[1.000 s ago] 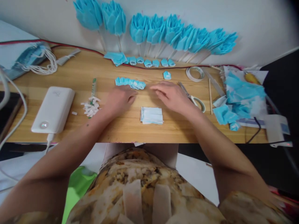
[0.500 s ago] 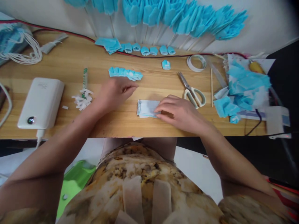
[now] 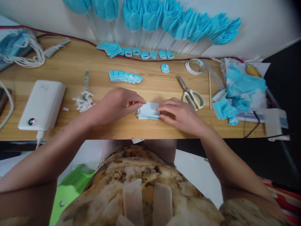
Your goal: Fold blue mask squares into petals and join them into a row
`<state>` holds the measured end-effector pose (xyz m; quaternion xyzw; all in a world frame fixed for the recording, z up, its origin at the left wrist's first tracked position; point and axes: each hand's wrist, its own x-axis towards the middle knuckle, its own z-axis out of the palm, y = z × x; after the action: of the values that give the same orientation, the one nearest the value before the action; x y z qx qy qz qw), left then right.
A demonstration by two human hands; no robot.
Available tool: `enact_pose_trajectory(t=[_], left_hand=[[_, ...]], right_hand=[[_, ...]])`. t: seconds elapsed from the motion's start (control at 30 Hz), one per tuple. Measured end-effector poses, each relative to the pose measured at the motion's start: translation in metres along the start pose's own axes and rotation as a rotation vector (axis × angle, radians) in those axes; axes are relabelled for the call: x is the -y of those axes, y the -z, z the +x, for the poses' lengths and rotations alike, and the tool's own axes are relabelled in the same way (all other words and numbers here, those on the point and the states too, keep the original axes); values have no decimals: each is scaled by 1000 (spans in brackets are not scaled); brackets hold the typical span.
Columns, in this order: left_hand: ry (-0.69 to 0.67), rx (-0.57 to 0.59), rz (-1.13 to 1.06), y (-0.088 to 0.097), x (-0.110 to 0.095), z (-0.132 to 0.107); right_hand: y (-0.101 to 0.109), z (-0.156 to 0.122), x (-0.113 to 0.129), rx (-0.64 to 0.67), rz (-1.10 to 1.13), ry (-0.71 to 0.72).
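A small stack of white and pale blue sheets [image 3: 148,110] lies on the wooden table [image 3: 70,67] near its front edge. My left hand [image 3: 117,103] pinches the stack's left edge with curled fingers. My right hand [image 3: 182,113] presses and grips the stack's right edge. A row of folded blue pieces [image 3: 125,77] lies just behind my hands. A single folded blue piece [image 3: 165,67] sits further back.
Scissors [image 3: 191,93], a tape roll [image 3: 194,66] and a thin wooden stick [image 3: 209,89] lie to the right, beside a heap of blue scraps [image 3: 242,91]. A white power bank [image 3: 42,104] and white paper bits [image 3: 83,102] lie left. Blue paper flowers on sticks [image 3: 169,22] lean on the wall.
My right hand came back from the far row to the stack of sheets. My left hand then moved right and forward to the stack's left edge. Both hands now hold it.
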<state>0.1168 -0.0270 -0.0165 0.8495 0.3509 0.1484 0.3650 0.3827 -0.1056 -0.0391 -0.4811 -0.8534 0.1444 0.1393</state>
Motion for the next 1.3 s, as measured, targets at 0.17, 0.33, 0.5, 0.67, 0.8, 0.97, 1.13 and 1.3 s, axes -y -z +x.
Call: enact_pose_trajectory(t=[0.17, 0.33, 0.5, 0.67, 0.8, 0.97, 1.13, 1.3], left_hand=[[-45, -17, 61, 0, 10, 3], [-91, 56, 144, 1, 1, 12], [-147, 16, 154, -2, -6, 28], [-134, -103, -52, -9, -2, 39], [-108, -180, -284, -14, 5, 40], [-24, -131, -294, -21, 18, 40], [70, -146, -292, -21, 26, 40], [107, -106, -232, -21, 26, 40]], right_hand=[[8, -3, -3, -24, 12, -3], [1, -5, -2, -6, -1, 57], [-11, -4, -5, -112, 90, 51], [-13, -2, -8, -133, 368, -133], [-10, 1, -9, -94, 500, -335], [-7, 2, -7, -89, 437, -314], [-5, 14, -9, -146, 210, -193], [-12, 33, -8, -37, -39, -168]])
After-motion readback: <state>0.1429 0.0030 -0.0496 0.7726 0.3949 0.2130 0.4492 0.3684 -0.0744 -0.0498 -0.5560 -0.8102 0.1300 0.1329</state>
